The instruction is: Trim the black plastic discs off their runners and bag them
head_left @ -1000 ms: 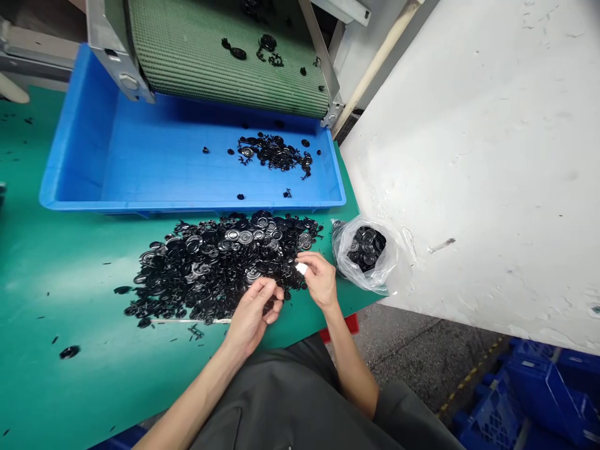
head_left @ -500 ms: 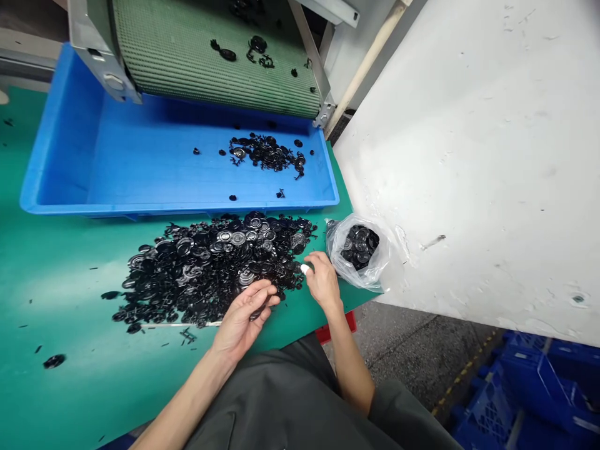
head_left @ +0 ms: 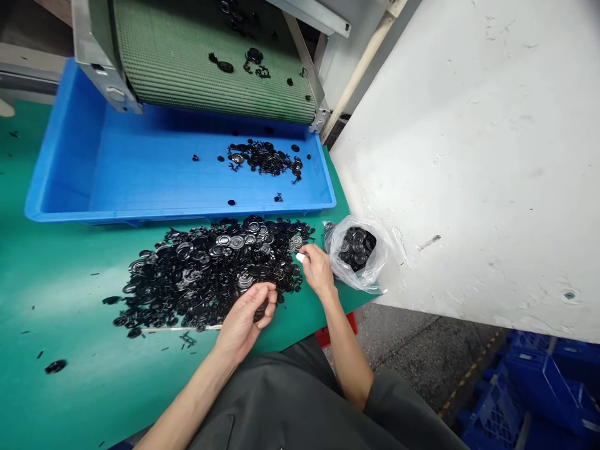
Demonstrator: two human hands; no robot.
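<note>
A large heap of small black plastic parts (head_left: pixel 201 269), mostly round discs with thin runner bits among them, lies on the green table. At the heap's front edge my left hand (head_left: pixel 246 315) is curled, palm up, around a dark round part (head_left: pixel 260 309) partly hidden by the fingers. My right hand (head_left: pixel 319 272) is at the heap's right edge, its thumb and forefinger drawn together beside a shiny disc (head_left: pixel 295 242); a white cover sits on one fingertip. Whatever these fingertips pinch is hidden. Right of this hand stands an open clear plastic bag (head_left: pixel 382 253) holding black discs (head_left: pixel 357 247).
Behind the heap is a blue tray (head_left: pixel 140 209) with a smaller cluster of black parts (head_left: pixel 267 157). A green conveyor belt (head_left: pixel 187 81) carrying more parts ends above it. A white panel (head_left: pixel 469 156) rises at right. Blue crates (head_left: pixel 539 387) stand on the floor.
My right hand has moved slightly up and left along the heap's edge, its fingers closing together. My left hand's fingers have curled in more. The view has shifted a little.
</note>
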